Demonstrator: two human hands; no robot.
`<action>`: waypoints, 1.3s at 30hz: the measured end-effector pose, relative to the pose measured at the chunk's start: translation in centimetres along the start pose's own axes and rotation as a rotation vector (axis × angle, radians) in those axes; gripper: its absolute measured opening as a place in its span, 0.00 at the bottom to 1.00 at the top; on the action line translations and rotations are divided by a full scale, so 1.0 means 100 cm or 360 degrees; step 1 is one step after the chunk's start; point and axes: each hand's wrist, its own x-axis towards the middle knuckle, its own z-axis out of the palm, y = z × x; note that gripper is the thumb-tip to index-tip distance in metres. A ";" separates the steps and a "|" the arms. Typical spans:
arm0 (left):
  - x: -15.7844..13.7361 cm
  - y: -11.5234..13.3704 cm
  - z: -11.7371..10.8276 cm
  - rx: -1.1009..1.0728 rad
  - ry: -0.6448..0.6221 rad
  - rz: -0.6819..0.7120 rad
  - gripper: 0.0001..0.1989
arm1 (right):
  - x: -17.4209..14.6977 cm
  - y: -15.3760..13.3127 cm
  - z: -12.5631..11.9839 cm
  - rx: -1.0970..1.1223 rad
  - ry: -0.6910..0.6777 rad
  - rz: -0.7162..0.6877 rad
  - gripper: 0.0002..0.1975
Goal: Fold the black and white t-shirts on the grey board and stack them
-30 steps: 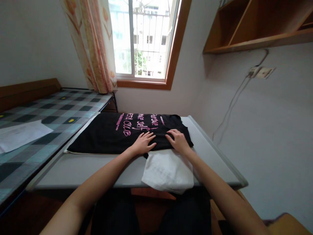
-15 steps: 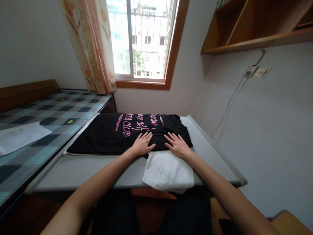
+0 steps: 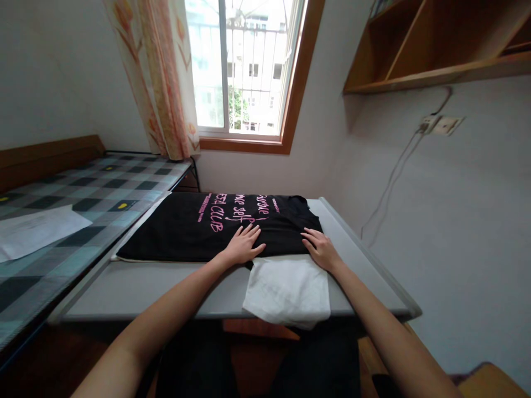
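Note:
A black T-shirt [image 3: 182, 232] with pink lettering lies spread sideways across the grey table [image 3: 166, 293], its neckline towards the right. My left hand [image 3: 244, 245] rests flat on the near side of the shirt, fingers spread, just below the lettering. Over at the shirt's right end, my right hand [image 3: 321, 247] lies palm down with its fingers apart on the black cloth. Between my wrists a white sleeve-like piece of cloth [image 3: 288, 290] comes out from the shirt and hangs over the table's front edge. A pale strip of fabric shows along the shirt's hem at the left.
To the left stands a bed with a checked mattress [image 3: 136, 179], and a sheet of paper [image 3: 41, 229] lies on it. A curtain [image 3: 166, 83] hangs beside the window. On the right wall are a wooden shelf [image 3: 415, 80] and a socket [image 3: 448, 125] with a cord.
My right hand has slid to the right along the shirt, towards its collar end. My left hand stays in place on the cloth. The view has shifted slightly.

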 end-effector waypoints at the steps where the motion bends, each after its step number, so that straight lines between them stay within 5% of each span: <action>1: 0.000 0.000 -0.001 -0.0007 0.0003 0.0001 0.32 | -0.001 0.002 -0.002 0.0057 0.0056 0.0005 0.23; 9: -0.002 -0.006 -0.009 -0.0131 0.0051 0.0122 0.28 | -0.005 0.011 -0.013 0.0457 0.0167 0.0097 0.19; 24: -0.003 -0.003 -0.008 -0.0127 0.0023 0.0101 0.25 | -0.005 0.007 -0.014 0.0451 0.0104 0.0115 0.17; 34: 0.000 -0.032 -0.027 -0.0238 -0.0117 0.0248 0.26 | -0.010 0.004 -0.015 0.0228 0.0054 0.0072 0.22; 39: -0.025 -0.048 -0.056 -0.0284 -0.0054 0.0287 0.21 | -0.009 0.008 -0.017 0.0141 0.0043 0.0044 0.20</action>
